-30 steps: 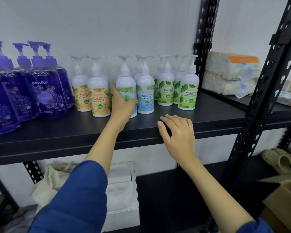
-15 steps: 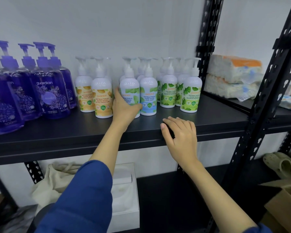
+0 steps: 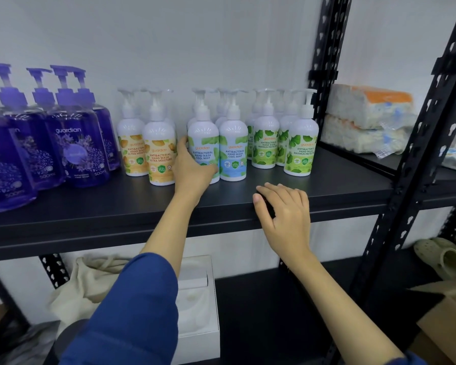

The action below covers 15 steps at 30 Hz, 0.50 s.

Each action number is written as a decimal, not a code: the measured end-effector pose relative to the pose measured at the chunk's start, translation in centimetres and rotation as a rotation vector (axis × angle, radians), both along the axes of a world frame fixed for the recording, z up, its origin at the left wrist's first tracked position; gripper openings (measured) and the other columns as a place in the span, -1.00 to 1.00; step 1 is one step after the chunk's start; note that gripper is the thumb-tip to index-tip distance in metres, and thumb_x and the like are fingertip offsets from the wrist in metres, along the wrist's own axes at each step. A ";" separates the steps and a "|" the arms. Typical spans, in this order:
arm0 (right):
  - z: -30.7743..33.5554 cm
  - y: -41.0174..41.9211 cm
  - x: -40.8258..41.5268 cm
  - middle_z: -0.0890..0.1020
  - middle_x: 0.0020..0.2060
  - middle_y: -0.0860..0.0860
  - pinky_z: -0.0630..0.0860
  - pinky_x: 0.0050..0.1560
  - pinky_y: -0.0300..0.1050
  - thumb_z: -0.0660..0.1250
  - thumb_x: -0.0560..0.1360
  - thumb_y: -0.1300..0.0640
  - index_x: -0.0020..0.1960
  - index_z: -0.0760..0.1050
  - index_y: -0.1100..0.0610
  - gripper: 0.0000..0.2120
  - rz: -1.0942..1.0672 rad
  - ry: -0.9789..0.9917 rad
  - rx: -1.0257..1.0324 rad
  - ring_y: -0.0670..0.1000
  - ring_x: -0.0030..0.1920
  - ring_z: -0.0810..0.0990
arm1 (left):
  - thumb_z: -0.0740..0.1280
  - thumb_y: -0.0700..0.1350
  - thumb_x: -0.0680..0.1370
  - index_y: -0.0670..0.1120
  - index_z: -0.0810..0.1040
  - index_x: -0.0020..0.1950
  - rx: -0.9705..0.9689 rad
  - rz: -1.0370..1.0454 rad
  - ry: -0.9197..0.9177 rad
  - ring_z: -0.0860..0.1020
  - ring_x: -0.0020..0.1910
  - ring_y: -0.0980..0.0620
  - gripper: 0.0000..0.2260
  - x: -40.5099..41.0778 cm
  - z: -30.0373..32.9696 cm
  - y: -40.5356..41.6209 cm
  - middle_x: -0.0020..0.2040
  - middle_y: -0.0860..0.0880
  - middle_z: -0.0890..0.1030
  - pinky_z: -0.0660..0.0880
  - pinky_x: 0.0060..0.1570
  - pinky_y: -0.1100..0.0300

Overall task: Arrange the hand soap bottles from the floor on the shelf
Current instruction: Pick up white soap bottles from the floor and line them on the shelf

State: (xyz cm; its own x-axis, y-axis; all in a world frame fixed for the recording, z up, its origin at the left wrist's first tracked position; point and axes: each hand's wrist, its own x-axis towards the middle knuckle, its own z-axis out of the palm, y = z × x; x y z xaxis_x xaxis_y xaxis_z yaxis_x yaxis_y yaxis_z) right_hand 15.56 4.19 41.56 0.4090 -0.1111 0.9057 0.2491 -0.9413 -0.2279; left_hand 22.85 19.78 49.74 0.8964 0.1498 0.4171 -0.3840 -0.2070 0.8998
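Your left hand [image 3: 192,169] curls around the lower body of a Cool Mint soap bottle [image 3: 203,148] at the centre of the frame, thumb on its left side and fingers across the label; the arm reaches up from the lower left in a blue sleeve [image 3: 132,309], forearm bare. Your right hand [image 3: 284,212] rests on the front edge of the black shelf [image 3: 340,191] right of centre, fingers loosely bent over the lip, holding nothing. The gripped bottle stands upright on the shelf, touching a second Cool Mint bottle [image 3: 233,151] to its right; orange-labelled bottles [image 3: 158,154] stand just left, green-labelled bottles [image 3: 299,146] farther right, purple bottles [image 3: 77,143] at the left edge.
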 end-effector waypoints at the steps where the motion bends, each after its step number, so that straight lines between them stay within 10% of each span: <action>1: 0.0 0.0 0.0 0.68 -0.02 0.02 0.32 0.13 -0.10 0.16 0.56 -0.04 0.01 0.65 0.14 -0.64 0.001 -0.002 0.000 0.06 0.06 0.60 | 0.45 -0.40 0.35 -0.09 0.22 0.45 -0.004 -0.004 0.002 0.46 0.19 0.03 -0.25 -0.1 0.0 0.0 0.29 -0.06 0.45 0.45 0.09 0.22; 15: -0.2 0.0 0.2 0.68 -0.03 0.02 0.36 0.12 -0.05 0.16 0.56 -0.04 0.01 0.65 0.15 -0.65 0.010 -0.021 0.007 0.06 0.05 0.59 | 0.53 -0.37 0.29 -0.07 0.26 0.44 -0.041 0.031 0.015 0.47 0.26 -0.01 -0.20 0.3 0.0 0.1 0.32 -0.07 0.46 0.48 0.17 0.14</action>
State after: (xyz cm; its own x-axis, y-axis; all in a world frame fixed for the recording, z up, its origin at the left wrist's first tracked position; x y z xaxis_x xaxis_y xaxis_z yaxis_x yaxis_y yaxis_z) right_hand 15.73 4.19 41.40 0.3906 -0.1136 0.9135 0.2629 -0.9373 -0.2289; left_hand 23.15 19.93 49.78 0.8970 0.1944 0.3970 -0.3648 -0.1814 0.9132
